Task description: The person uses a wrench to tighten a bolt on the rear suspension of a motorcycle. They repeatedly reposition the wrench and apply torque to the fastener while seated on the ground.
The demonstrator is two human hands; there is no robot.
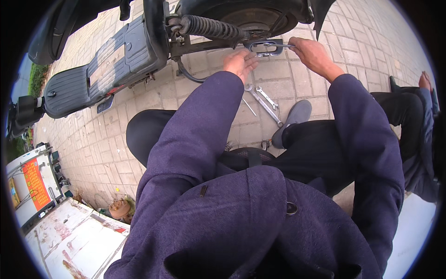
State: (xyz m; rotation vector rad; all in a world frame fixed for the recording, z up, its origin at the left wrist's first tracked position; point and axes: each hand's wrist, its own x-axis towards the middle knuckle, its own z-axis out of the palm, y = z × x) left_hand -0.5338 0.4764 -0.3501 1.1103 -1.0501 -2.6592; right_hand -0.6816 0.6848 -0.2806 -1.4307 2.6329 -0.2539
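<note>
My right hand (313,53) is closed on a thin metal rod (287,45) whose left end reaches a shiny oblong metal loop (274,52) beside the scooter's rear wheel (248,14). What kind of tool the rod is does not show. At the left side of the loop is my left hand (240,64), its fingers apart and slightly blurred, with nothing visible in them. Just above it runs the scooter's coil shock absorber (211,28). On the paving below lie a large wrench (265,106), a smaller open-ended wrench (266,98) and a thin rod (249,107).
The scooter's ribbed footboard (109,58) stretches to the left, with its stand (186,73) near my left forearm. A person in dark trousers (404,114) is at the right. A white stained box (79,237) and a brown pot (120,209) stand lower left.
</note>
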